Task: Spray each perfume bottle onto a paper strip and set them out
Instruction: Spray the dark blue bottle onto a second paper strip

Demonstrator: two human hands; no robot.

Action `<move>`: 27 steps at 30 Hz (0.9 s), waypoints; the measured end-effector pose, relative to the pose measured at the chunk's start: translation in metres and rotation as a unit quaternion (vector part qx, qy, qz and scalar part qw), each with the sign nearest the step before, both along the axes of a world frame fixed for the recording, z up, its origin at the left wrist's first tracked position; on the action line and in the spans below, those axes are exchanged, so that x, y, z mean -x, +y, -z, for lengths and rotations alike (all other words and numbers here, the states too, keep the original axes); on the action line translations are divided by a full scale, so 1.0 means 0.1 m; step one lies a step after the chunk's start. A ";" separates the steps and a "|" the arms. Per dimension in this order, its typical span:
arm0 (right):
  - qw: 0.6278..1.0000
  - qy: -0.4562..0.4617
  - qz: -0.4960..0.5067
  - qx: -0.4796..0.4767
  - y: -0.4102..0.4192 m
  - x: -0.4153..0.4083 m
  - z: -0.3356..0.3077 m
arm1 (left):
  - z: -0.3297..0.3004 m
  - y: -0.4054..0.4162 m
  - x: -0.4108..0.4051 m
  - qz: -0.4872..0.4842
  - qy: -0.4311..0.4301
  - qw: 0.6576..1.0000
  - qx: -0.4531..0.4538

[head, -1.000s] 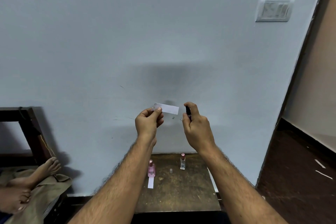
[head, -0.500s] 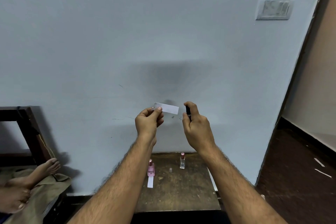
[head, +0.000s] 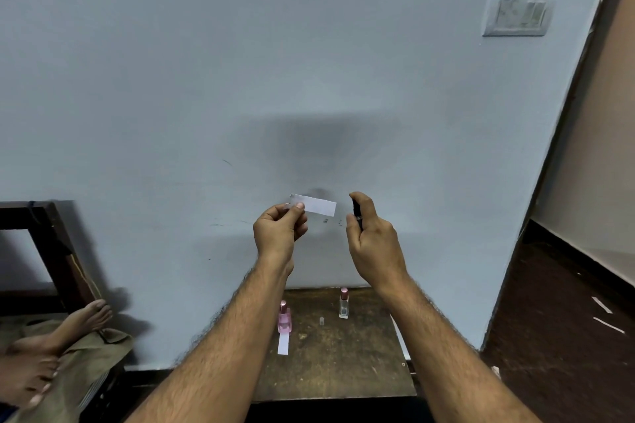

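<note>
A strip (head: 318, 205) is pinched at its end by the left hand (head: 278, 233); a dark bottle (head: 356, 213) is gripped by the right hand (head: 374, 244), a gap between them.

I see a pale blue wall (head: 240, 79) with a switch plate (head: 519, 12), dark floor (head: 556, 336), and a worn wooden worktop (head: 343, 364).

No readable text, labels, brands or numbers anywhere

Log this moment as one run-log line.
left hand: holds strip | right hand: dark bottle aimed at strip | table: pink bottle on strip, clear bottle, cap
</note>
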State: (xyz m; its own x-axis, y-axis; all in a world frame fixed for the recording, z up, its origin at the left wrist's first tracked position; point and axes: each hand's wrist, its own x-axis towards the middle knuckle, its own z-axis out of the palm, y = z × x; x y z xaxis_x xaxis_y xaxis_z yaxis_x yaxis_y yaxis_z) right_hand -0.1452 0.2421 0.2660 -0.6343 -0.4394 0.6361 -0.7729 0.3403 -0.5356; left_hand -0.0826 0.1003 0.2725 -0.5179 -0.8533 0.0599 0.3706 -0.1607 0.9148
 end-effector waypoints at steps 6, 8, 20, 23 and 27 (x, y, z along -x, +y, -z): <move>1.000 0.004 0.000 0.003 -0.02 0.00 -0.01 | 0.01 -0.01 0.02 0.002 0.000 1.000 -0.004; 1.000 -0.006 0.000 0.003 -0.02 0.01 0.01 | 0.02 -0.02 0.02 0.003 0.002 1.000 -0.007; 1.000 0.006 0.006 0.018 -0.01 -0.01 0.04 | 0.08 -0.06 0.04 0.008 0.000 1.000 -0.011; 1.000 0.010 0.004 0.014 -0.03 -0.01 0.03 | 0.09 -0.06 0.04 0.009 -0.006 1.000 -0.008; 1.000 0.000 0.003 0.012 -0.04 0.02 0.04 | 0.09 -0.06 0.04 0.007 -0.009 1.000 -0.007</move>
State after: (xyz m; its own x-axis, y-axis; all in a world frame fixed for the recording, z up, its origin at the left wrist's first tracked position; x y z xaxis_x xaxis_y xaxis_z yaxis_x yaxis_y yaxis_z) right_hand -0.1468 0.2382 0.2622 -0.6369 -0.4196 0.6468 -0.7709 0.3322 -0.5435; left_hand -0.0870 0.0939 0.2633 -0.5306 -0.8467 0.0385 0.3515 -0.1785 0.9190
